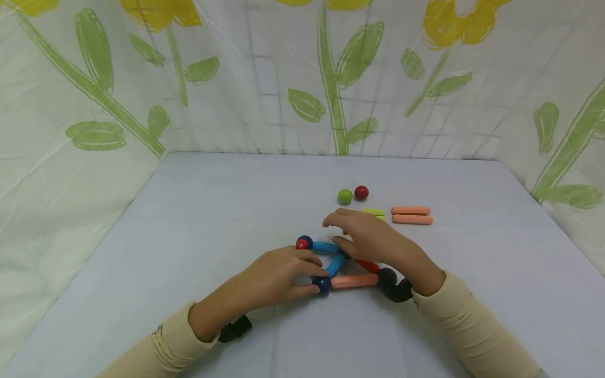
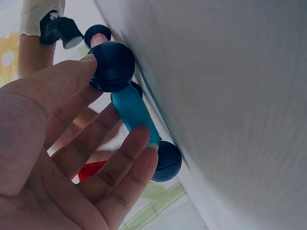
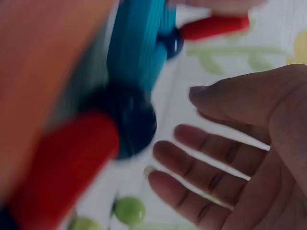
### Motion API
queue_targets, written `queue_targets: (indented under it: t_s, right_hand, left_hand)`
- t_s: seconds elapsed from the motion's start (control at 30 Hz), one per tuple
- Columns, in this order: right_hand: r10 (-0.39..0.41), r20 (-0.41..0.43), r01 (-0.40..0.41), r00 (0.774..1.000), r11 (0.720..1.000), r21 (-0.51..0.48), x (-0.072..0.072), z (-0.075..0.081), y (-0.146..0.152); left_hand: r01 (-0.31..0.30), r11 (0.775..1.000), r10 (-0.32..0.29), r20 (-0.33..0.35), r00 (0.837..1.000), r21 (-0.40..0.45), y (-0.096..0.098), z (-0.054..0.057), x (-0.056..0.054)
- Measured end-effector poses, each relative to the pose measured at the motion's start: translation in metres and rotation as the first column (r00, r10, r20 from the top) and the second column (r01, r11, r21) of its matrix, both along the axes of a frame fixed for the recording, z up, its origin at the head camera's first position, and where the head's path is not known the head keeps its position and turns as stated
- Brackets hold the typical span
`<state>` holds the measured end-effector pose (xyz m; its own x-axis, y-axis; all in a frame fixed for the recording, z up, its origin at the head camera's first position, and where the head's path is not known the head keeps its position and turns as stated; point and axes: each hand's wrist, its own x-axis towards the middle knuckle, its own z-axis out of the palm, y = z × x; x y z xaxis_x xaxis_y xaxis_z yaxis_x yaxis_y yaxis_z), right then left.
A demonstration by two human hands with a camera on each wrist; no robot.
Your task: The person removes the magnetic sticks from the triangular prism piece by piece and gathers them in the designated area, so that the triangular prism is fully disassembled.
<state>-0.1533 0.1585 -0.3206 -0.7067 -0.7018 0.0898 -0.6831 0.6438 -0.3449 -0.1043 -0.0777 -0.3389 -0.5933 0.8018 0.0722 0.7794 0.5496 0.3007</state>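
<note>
A frame of toy building sticks and navy balls lies mid-table. It joins blue sticks (image 1: 336, 265), an orange stick (image 1: 355, 281) and a red stick (image 1: 367, 266). My left hand (image 1: 283, 275) holds its near left corner, with the thumb on a navy ball (image 2: 112, 66) and fingers along a blue stick (image 2: 136, 112). Another red stick (image 3: 216, 28) sticks out from the far left ball. My right hand (image 1: 371, 239) hovers over the frame's far right corner, fingers spread and apart from the navy ball (image 3: 129, 124) in the right wrist view.
Beyond the right hand lie a green ball (image 1: 345, 197), a red ball (image 1: 361, 192), yellow-green sticks (image 1: 373, 212) and two loose orange sticks (image 1: 412, 219). Black wrist cameras (image 1: 236, 329) sit under the sleeves. A flower-printed curtain (image 1: 264, 79) hangs behind the white table (image 1: 212, 194).
</note>
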Motion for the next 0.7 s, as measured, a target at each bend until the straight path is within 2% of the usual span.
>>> queue_targets:
  t_s: [0.07,0.13,0.23,0.53,0.6,0.7]
  right_hand:
    - [0.108,-0.033,-0.111,0.994,0.991,-0.070,0.005,-0.003,-0.010]
    - [0.201,-0.068,-0.208,0.977,0.971,-0.121,0.009,-0.007,-0.018]
    - [0.265,-0.101,-0.278,0.959,0.946,-0.166,0.012,-0.011,-0.026]
    - [0.177,-0.076,-0.191,0.981,0.944,-0.269,0.016,-0.012,-0.032]
    - [0.165,-0.038,-0.168,0.986,0.940,-0.296,0.015,-0.013,-0.032]
    - [0.141,0.070,-0.108,0.987,0.930,-0.351,0.014,-0.013,-0.030]
  left_hand:
    - [0.014,1.000,-0.014,-0.020,1.000,0.009,0.000,0.000,-0.001]
    - [0.025,1.000,-0.024,-0.037,0.999,0.017,-0.001,-0.001,-0.001]
    - [0.041,0.999,-0.039,-0.054,0.998,0.036,0.000,-0.002,-0.002]
    - [0.065,0.996,-0.061,-0.074,0.995,0.054,0.000,-0.002,-0.003]
    - [0.065,0.997,-0.061,-0.078,0.995,0.050,0.000,-0.002,-0.003]
    - [0.062,0.997,-0.059,-0.070,0.996,0.043,0.000,-0.001,-0.002]
